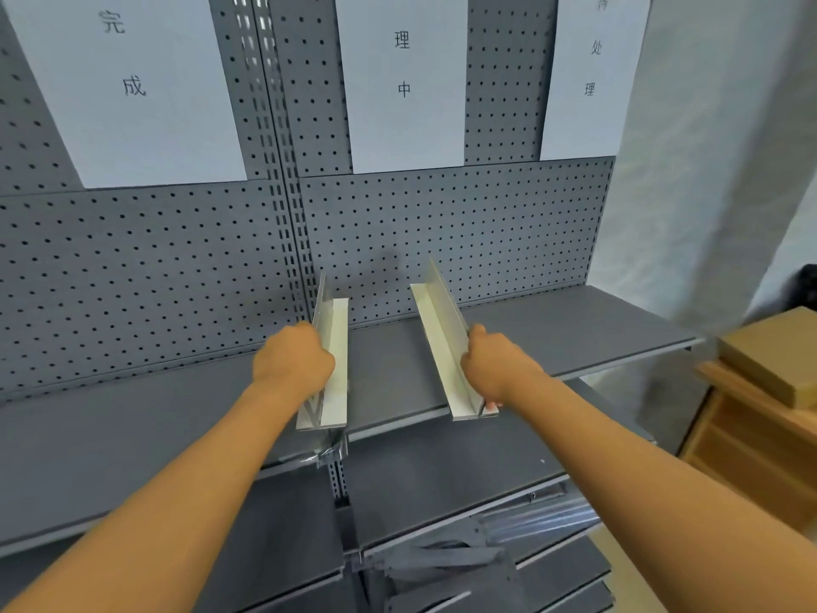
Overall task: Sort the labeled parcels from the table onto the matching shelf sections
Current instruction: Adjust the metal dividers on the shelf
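Head view: left hand grips the left divider, right hand grips the right divider, both standing on the shelf. Parcels wait on the table, right. Seat dividers square, under the section signs.

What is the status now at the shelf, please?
Left hand grips left divider. Right hand grips right divider. Both dividers stand on the shelf. No parcel on it; cardboard boxes at right.

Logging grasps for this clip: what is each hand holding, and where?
Left hand grips the left shelf divider at its upright blade; right hand grips the right shelf divider likewise.
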Action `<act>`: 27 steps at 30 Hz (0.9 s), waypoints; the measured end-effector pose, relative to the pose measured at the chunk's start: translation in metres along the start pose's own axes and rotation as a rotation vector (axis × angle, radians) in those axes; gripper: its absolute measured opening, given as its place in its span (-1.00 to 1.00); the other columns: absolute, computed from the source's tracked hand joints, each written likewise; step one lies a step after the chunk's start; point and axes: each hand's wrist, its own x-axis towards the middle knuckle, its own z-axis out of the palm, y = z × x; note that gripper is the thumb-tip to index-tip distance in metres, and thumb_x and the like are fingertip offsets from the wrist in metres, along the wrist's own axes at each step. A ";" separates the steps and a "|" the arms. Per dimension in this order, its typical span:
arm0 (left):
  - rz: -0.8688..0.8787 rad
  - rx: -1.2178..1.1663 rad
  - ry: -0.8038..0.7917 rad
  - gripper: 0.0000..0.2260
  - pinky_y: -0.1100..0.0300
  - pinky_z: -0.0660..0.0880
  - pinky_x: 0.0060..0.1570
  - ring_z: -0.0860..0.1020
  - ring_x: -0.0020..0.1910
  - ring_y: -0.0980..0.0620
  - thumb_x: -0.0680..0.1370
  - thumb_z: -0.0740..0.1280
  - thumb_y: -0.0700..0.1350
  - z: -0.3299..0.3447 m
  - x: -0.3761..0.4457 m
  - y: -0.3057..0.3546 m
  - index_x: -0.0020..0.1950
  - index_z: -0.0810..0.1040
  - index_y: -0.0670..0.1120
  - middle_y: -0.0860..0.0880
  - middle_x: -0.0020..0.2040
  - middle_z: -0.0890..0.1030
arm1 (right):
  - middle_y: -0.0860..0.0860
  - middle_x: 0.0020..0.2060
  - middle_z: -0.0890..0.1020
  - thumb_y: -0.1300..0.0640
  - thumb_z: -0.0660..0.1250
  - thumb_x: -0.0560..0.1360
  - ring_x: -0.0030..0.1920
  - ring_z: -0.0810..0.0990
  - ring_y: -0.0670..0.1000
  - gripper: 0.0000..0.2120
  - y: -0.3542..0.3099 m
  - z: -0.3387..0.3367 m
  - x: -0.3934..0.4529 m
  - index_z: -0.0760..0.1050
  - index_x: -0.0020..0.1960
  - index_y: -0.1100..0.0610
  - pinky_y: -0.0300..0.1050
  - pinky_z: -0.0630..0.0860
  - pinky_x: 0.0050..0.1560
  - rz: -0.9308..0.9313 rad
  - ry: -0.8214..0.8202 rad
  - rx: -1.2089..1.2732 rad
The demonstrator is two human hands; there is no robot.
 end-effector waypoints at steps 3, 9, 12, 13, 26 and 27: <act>-0.066 0.020 -0.033 -0.90 0.18 0.28 -0.44 0.46 -0.29 -0.08 0.48 0.25 -0.26 0.006 -0.002 -0.003 -0.19 0.35 -0.15 -0.09 -0.25 0.48 | 0.25 0.17 0.55 0.27 0.04 0.64 0.05 0.58 0.27 -0.72 0.009 -0.002 0.017 0.31 0.32 0.30 0.08 0.56 -0.02 -0.036 -0.025 0.017; -0.215 0.060 -0.050 -0.92 0.19 0.33 -0.42 0.48 -0.28 -0.08 0.53 0.25 -0.20 0.020 -0.008 0.000 -0.16 0.40 -0.15 -0.05 -0.28 0.47 | 0.25 0.19 0.54 0.25 0.05 0.66 0.07 0.58 0.25 -0.71 0.013 -0.003 0.042 0.30 0.34 0.29 0.08 0.54 0.01 -0.156 -0.104 0.035; -0.273 0.088 -0.073 -0.91 0.19 0.35 -0.40 0.50 -0.27 -0.08 0.56 0.25 -0.17 0.026 -0.013 0.005 -0.14 0.44 -0.15 -0.06 -0.26 0.50 | 0.24 0.18 0.55 0.25 0.05 0.65 -0.05 0.54 0.20 -0.71 0.018 -0.006 0.049 0.30 0.34 0.29 0.02 0.50 -0.10 -0.215 -0.138 0.050; -0.286 0.092 -0.091 -0.93 0.18 0.37 -0.37 0.50 -0.24 -0.09 0.55 0.25 -0.19 0.029 -0.015 0.006 -0.12 0.43 -0.16 -0.07 -0.23 0.50 | 0.25 0.17 0.55 0.25 0.04 0.65 -0.09 0.51 0.18 -0.71 0.021 -0.006 0.051 0.29 0.35 0.28 0.00 0.48 -0.13 -0.230 -0.148 0.059; -0.334 0.223 -0.077 -0.81 0.08 0.49 -0.16 0.57 -0.04 -0.16 0.63 0.17 -0.17 0.044 -0.008 0.013 0.18 0.48 -0.22 -0.17 0.06 0.59 | 0.24 0.10 0.56 0.23 0.05 0.66 -0.16 0.47 0.15 -0.74 0.046 0.002 0.065 0.30 0.31 0.28 -0.05 0.43 -0.21 -0.271 -0.211 0.081; -0.335 0.228 -0.075 -0.81 0.08 0.49 -0.17 0.56 -0.07 -0.15 0.63 0.17 -0.18 0.044 -0.007 0.012 0.18 0.48 -0.22 -0.17 0.05 0.59 | 0.23 0.04 0.54 0.23 0.05 0.66 -0.17 0.48 0.16 -0.74 0.046 0.003 0.065 0.30 0.31 0.28 -0.04 0.45 -0.21 -0.265 -0.217 0.086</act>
